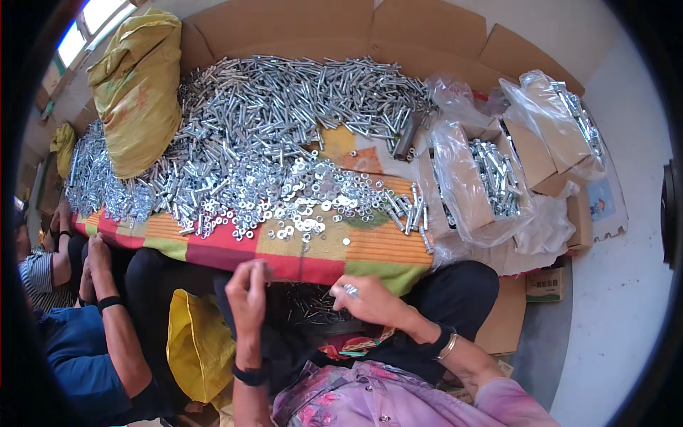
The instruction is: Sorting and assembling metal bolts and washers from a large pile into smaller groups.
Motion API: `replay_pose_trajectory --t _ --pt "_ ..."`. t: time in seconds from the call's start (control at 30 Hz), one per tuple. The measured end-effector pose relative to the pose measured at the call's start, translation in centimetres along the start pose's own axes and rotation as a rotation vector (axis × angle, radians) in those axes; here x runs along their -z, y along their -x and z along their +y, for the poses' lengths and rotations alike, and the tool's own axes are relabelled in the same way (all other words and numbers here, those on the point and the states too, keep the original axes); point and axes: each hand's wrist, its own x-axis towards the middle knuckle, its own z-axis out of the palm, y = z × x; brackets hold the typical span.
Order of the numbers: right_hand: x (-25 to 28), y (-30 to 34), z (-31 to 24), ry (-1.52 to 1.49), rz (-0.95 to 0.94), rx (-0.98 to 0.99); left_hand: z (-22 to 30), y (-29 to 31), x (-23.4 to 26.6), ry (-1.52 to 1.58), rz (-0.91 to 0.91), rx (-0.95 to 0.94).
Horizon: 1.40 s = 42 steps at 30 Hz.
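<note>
My left hand (pixel 247 297) is raised over my lap by the front edge of the table, its fingers pinched together. Whatever lies between those fingertips is hidden or too small to name. To its right, my right hand (pixel 368 300) is closed, with a small silvery metal piece (pixel 350 290) showing at its curled fingers; its exact kind is unclear. Beyond both hands, loose washers and nuts (pixel 302 206) are spread over a checked cloth (pixel 299 260). A large heap of metal bolts (pixel 284 92) rises behind them. Several bolts with fittings (pixel 409 210) lie near the cloth's right end.
Plastic-lined cardboard boxes of bolts (pixel 492 174) stand at the right. A yellow sack (pixel 139 92) rests on the heap at the left; another yellow bag (pixel 199 345) hangs beside my left arm. Below my hands sits a container of dark metal pieces (pixel 309 304). A co-worker's arm (pixel 117 331) is at the left.
</note>
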Motion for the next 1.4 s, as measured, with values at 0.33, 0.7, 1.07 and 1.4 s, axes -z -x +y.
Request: replay_pose_trajectory --t 0.33,0.7,1.07,1.4 --pt "5.3 -4.4 0.2 -1.288 0.182 -0.357 -5.1 -14.9 2.3 -0.554 0.299 -0.532" --pt "3.8 -3.9 1.4 -1.147 -0.184 -0.287 -5.1 -16.6 2.3 -0.901 0.254 -0.486" --pt "2.8 -3.2 1.4 -0.807 -0.195 -0.220 -0.8 -4.7 -2.7 0.354 -0.031 0.132" --pt "2.7 -3.7 2.3 -0.653 0.084 -0.063 -0.2 1.0 -5.2 0.507 -0.213 0.272"
